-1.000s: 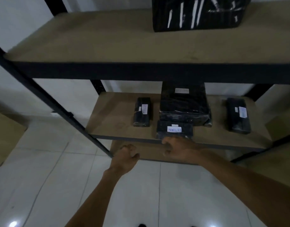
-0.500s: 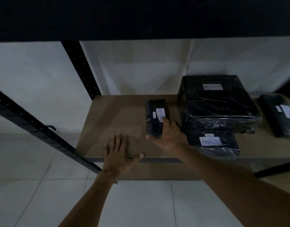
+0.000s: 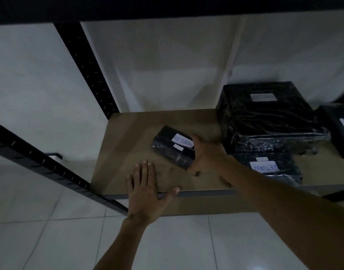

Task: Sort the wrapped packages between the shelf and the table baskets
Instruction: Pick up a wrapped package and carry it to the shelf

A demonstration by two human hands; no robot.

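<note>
The small black plastic-wrapped package labelled RETURN is sitting tilted at the frame's centre on the brown board shelf, with the right hand clamping its right end. The left hand is lying flat, fingers spread, on the shelf's front edge. A clean lift is probably calling for a pull toward lower left over bare board, avoiding the big black wrapped box just right and the dark upper shelf overhead.

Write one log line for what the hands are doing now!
right hand: grips tilted RETURN package | left hand: flat on shelf edge
</note>
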